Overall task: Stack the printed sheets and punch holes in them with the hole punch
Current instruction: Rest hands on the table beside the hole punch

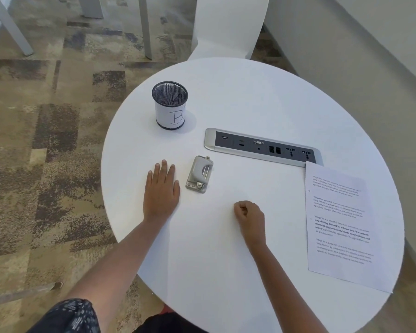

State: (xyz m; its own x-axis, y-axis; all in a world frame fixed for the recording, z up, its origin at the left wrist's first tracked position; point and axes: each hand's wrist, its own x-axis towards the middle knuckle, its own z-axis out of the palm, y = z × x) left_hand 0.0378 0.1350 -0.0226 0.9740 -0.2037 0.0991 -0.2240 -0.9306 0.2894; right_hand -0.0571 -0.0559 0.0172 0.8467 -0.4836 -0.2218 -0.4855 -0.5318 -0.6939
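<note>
While L hand [161,191] lies flat, R hand [249,216] fists beside metal hole punch [199,175].

White round bench [226,260], and a silver-grey metal hole punch [199,174] sits on it. The mesh pen cup [170,105] is black, wrapped in white paper with a black handwritten "B". The socket strip [262,146] shows a silver frame around a dark grey panel. The printed sheets [344,227] are white with black text, some lines bold. The carpet [46,140] is blotched beige, tan and dark brown. A dark sleeve [67,316] carries white flecks.
</note>
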